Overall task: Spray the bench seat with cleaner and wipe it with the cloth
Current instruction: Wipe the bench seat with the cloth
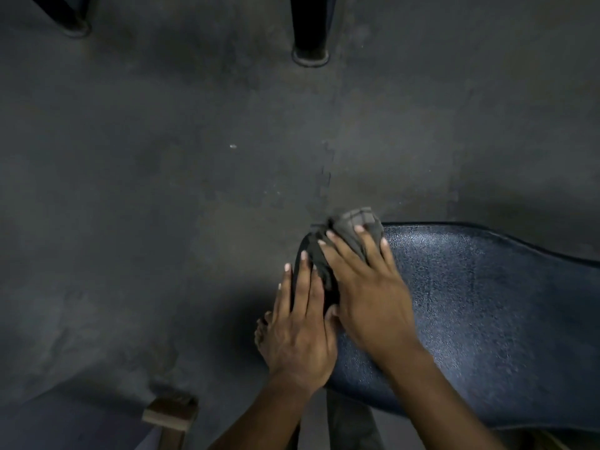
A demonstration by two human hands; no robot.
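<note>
The blue padded bench seat runs from the middle of the view to the right edge, its textured surface shining. A dark grey cloth is bunched on the seat's left end. My right hand lies flat on the cloth, fingers spread, pressing it onto the seat. My left hand rests just left of it on the seat's rounded end, fingers together and touching the cloth's dark lower part. No spray bottle is in view.
Dark grey floor fills most of the view. Two black legs of furniture stand at the top, one in the middle and one at the left. A wooden-cornered piece sits at the bottom left. A bare foot shows beside the seat.
</note>
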